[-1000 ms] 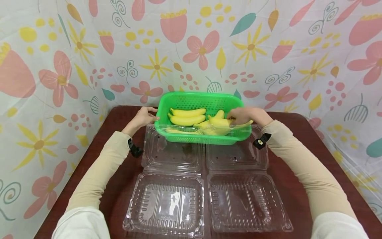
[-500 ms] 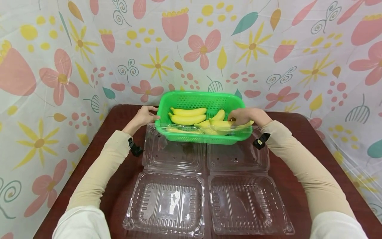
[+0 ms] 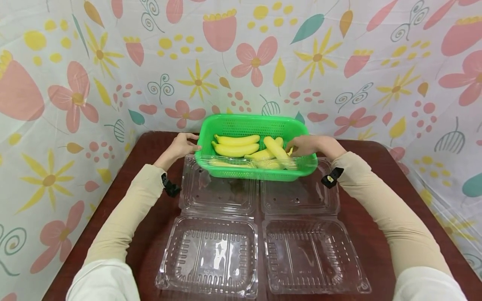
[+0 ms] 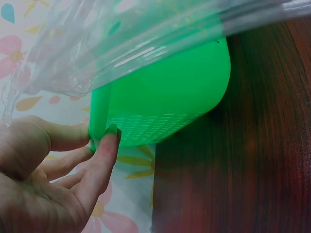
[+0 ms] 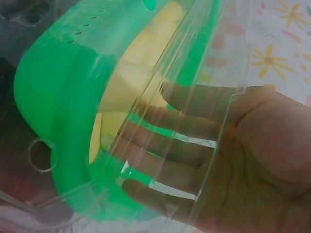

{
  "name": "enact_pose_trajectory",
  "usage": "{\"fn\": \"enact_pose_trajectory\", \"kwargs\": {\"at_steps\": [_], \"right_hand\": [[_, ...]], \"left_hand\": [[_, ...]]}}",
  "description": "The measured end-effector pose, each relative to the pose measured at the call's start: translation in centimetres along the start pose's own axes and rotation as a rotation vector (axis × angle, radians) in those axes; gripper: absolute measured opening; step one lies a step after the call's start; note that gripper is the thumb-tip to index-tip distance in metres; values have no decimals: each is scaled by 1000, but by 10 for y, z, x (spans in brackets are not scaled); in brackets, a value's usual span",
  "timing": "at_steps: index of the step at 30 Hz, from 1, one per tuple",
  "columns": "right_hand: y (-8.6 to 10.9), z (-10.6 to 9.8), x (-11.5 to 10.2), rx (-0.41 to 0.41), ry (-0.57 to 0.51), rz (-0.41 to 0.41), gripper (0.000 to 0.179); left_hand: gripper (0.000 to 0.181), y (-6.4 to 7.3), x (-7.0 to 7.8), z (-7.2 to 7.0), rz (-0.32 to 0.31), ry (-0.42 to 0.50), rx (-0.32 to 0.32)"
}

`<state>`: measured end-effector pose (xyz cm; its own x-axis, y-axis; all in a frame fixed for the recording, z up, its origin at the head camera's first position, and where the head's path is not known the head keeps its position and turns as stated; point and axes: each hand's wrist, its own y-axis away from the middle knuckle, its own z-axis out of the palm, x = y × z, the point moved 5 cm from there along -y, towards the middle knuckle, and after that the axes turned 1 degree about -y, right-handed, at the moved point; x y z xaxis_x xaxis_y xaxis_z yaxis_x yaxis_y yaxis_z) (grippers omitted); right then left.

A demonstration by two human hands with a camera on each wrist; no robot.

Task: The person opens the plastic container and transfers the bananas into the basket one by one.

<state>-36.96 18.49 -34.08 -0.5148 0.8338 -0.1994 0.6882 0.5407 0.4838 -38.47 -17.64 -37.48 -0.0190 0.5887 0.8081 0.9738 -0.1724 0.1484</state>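
A green plastic basket [image 3: 252, 121] stands at the back of the table with several yellow bananas [image 3: 235, 150] in it. My left hand [image 3: 180, 146] holds the basket's left end; in the left wrist view, thumb and fingertips [image 4: 111, 143] meet its rim and outer wall. My right hand [image 3: 303, 146] reaches over the basket's right end, its fingertips at a banana [image 3: 276, 148] that slants across the others. Through clear plastic in the right wrist view, the thumb and index finger pinch at the pale yellow banana [image 5: 131, 82].
Two clear plastic clamshell boxes lie side by side before the basket, a left box [image 3: 211, 255] and a right box [image 3: 310, 255]. Their raised lids [image 3: 218, 192] overlap the basket's front. The table [image 3: 147, 234] is dark red wood; a flowered curtain [image 3: 150, 67] hangs behind.
A banana at the right hand has swung from lying nearly level to slanting, its far end now toward the basket's back. The left hand stays on the basket's end.
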Motion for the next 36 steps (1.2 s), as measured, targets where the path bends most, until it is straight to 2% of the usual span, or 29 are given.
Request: {"fn": "enact_pose_trajectory", "kwargs": {"at_steps": [6, 10, 17, 28, 36], "right_hand": [[7, -1, -2, 3, -43, -5, 37], [13, -3, -2, 49, -77, -28, 34], [20, -11, 0, 258, -107, -106, 26], [45, -23, -3, 533, -73, -112, 20], [57, -24, -1, 718, -49, -131, 19]], "left_hand": [[48, 1, 1, 1, 18, 9, -11], [49, -2, -1, 2, 3, 6, -15], [50, 0, 0, 2, -7, 9, -25], [50, -2, -2, 2, -1, 2, -17], [50, 0, -3, 1, -10, -5, -8]]}}
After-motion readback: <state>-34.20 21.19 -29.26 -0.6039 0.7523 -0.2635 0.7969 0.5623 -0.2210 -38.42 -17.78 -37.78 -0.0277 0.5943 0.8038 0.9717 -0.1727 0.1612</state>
